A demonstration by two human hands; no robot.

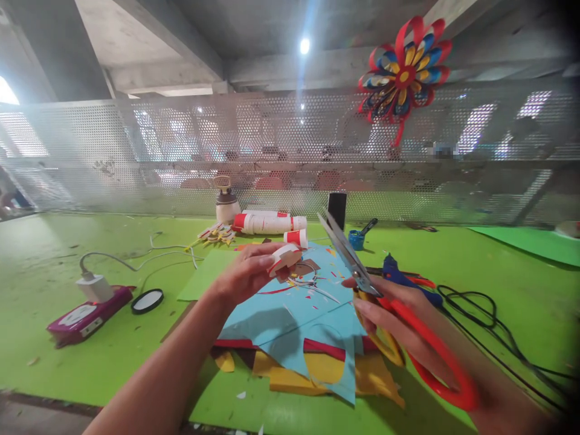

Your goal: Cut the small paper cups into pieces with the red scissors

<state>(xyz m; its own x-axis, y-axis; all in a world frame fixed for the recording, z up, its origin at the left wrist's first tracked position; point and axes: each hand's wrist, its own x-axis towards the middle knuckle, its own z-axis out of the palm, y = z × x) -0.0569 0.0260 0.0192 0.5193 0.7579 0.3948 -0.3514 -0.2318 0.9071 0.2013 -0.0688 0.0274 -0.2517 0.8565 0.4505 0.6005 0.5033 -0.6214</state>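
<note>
My left hand (pixel 247 272) pinches a white cut piece of paper cup (pixel 285 258) with a little red on it, held above the blue paper. In my right hand (pixel 385 308) is a pair of scissors (pixel 348 251) with red and yellow handles. Its blades point up and away from me, a short way right of the cup piece and not touching it. Beneath both hands lie light blue paper sheets (pixel 290 326) strewn with thin strips and small scraps. Yellow paper (pixel 294 383) sticks out at the near edge.
Stacked paper cups (pixel 272 223), a spray bottle (pixel 226 205) and a small blue pot (pixel 356 240) stand toward the back. On the right lies a blue glue gun (pixel 399 275) with black cable (pixel 493 320). A purple power strip (pixel 88 317) and round black-rimmed disc (pixel 147 300) lie left.
</note>
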